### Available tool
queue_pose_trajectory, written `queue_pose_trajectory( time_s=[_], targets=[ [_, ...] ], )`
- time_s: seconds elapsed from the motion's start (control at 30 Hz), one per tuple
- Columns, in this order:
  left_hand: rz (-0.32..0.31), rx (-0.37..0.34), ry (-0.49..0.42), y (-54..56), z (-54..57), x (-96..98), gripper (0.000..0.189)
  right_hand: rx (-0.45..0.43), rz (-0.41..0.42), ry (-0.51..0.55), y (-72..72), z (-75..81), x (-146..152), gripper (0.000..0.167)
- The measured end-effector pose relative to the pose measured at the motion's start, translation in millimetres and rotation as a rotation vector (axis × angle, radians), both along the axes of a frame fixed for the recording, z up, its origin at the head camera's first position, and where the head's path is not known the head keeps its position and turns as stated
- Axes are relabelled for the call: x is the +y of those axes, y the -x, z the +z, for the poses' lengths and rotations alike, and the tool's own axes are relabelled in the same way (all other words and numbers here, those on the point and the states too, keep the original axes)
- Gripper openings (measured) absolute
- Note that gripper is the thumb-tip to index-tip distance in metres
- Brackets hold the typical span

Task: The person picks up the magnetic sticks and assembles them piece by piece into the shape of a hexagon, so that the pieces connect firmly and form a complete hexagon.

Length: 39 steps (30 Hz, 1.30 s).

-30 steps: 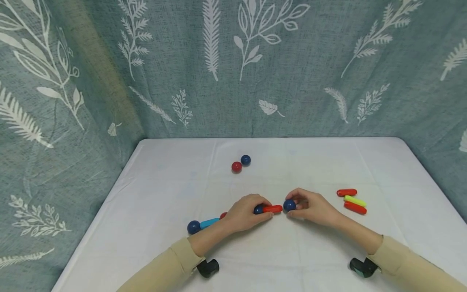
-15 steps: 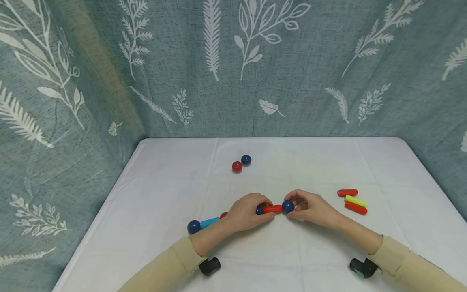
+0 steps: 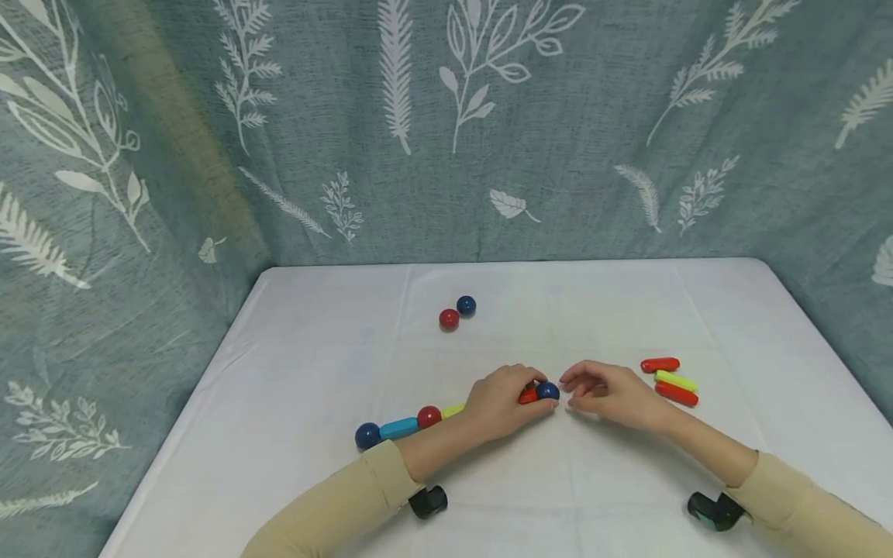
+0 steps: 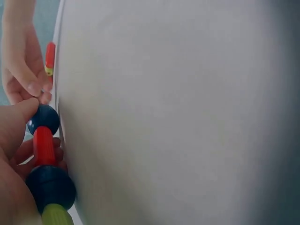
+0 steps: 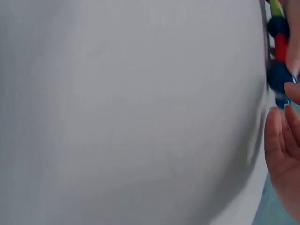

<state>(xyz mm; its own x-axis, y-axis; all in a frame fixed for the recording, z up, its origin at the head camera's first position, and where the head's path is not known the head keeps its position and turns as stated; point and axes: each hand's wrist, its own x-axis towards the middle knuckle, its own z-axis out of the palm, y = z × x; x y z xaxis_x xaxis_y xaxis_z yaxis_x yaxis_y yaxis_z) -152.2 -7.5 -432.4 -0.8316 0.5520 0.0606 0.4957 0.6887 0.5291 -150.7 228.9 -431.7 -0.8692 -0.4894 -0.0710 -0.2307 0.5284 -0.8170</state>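
A chain of balls and rods lies on the white table: a dark blue ball, a light blue rod, a red ball and a yellow-green rod. Under my left hand it continues with another blue ball and a red rod. My left thumb and fingers hold the blue ball at the chain's right end, which touches the red rod. Just right of that ball is my right hand, fingers loosely bent, holding nothing, a small gap from it.
A loose red ball and blue ball sit together toward the back. On the right lie a red rod, a yellow rod and another red rod. A patterned cloth hangs behind the table.
The right hand brought the blue ball against the red rod, then let go and drew slightly right. The left hand slid right along the chain onto that end ball.
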Motion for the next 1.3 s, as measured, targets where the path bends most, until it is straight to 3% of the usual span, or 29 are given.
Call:
queue_pose_trajectory(
  time_s=[0.2, 0.27, 0.43, 0.63, 0.97, 1.3],
  targets=[
    [0.004, -0.039, -0.002, 0.4, -4.2, -8.1, 0.041, 0.296, -0.139, -0.184, 5.5, 16.4, 39.5, 0.016],
    [0.007, -0.047, -0.008, 0.4, -5.0, -11.9, 0.042, 0.329, -0.201, -0.246, 6.6, 21.0, 54.2, 0.017],
    [0.016, -0.061, -0.031, -0.4, -4.0, -19.8, 0.04, 0.21, -0.307, -0.339, 6.6, 24.2, 78.3, 0.027],
    [0.011, -0.075, -0.025, -1.2, -3.1, -23.2, 0.041, 0.099, -0.357, -0.343, 8.5, 17.6, 81.1, 0.036],
    [-0.008, -0.066, -0.037, -0.7, -4.9, -25.3, 0.04, 0.129, -0.309, -0.305, 12.9, 12.2, 57.2, 0.028],
    [-0.012, -0.07, -0.032, -0.9, -3.8, -26.0, 0.04, 0.148, -0.199, -0.245, 9.6, 9.7, 19.1, 0.022]
  ],
)
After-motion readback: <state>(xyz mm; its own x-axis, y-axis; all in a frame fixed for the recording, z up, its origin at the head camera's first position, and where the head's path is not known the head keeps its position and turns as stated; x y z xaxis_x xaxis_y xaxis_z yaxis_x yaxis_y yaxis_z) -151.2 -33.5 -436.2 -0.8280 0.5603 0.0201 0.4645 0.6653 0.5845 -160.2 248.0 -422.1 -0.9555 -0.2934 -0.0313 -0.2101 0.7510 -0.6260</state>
